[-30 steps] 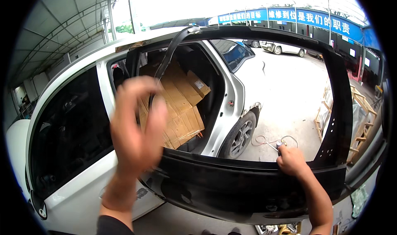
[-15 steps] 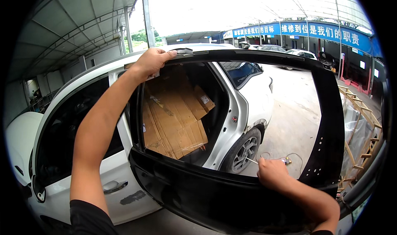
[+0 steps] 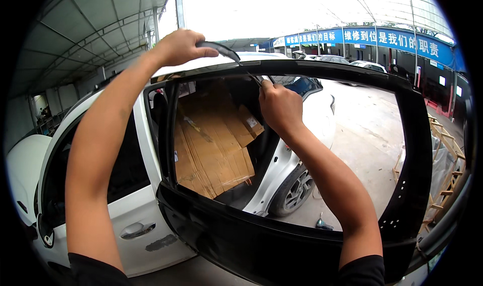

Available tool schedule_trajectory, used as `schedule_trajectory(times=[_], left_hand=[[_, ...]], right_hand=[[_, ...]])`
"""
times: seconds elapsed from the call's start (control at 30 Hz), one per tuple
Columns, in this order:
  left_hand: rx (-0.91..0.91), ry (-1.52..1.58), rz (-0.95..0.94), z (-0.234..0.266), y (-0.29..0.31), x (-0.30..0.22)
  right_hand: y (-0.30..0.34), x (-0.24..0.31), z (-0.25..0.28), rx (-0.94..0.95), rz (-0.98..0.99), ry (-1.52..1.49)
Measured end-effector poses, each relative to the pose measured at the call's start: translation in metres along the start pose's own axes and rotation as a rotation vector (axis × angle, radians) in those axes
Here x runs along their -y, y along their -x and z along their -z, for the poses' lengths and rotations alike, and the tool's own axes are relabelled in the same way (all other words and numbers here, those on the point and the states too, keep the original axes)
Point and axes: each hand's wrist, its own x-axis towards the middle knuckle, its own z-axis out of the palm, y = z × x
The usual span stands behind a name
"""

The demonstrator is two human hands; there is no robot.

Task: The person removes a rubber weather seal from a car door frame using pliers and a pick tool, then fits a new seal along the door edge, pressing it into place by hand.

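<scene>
A black door (image 3: 221,225) with a bare window opening stands ajar in front of me, beside a white car (image 3: 126,205). My left hand (image 3: 178,47) is closed on the end of a black trim strip (image 3: 224,50), which is raised and curves down to the top rail of the door frame (image 3: 282,64). Just below that rail, my right hand (image 3: 282,107) is closed in a fist round a thin-shafted screwdriver (image 3: 255,78). Its tip is near where the strip meets the rail; its handle is hidden in the fist.
Flattened cardboard (image 3: 214,140) fills the rear opening of the car. A power drill (image 3: 323,223) rests on the floor beyond the door, near the rear wheel (image 3: 297,190). A wooden crate frame (image 3: 445,160) stands at the right. Parked cars (image 3: 367,64) are farther back.
My right hand has risen leftward from the lower window edge to the top rail with the screwdriver. My left hand has lifted, pulling the trim strip up from the rail.
</scene>
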Motion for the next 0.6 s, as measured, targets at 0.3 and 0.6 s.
schedule_trajectory(times=[0.3, 0.6], left_hand=[[-0.077, -0.147, -0.226, -0.003, -0.023, 0.024], [0.212, -0.248, -0.163, 0.021, -0.047, 0.018]], right_hand=[[-0.003, 0.013, -0.023, -0.19, 0.098, -0.054], [-0.016, 0.025, -0.035, -0.151, 0.006, -0.11]])
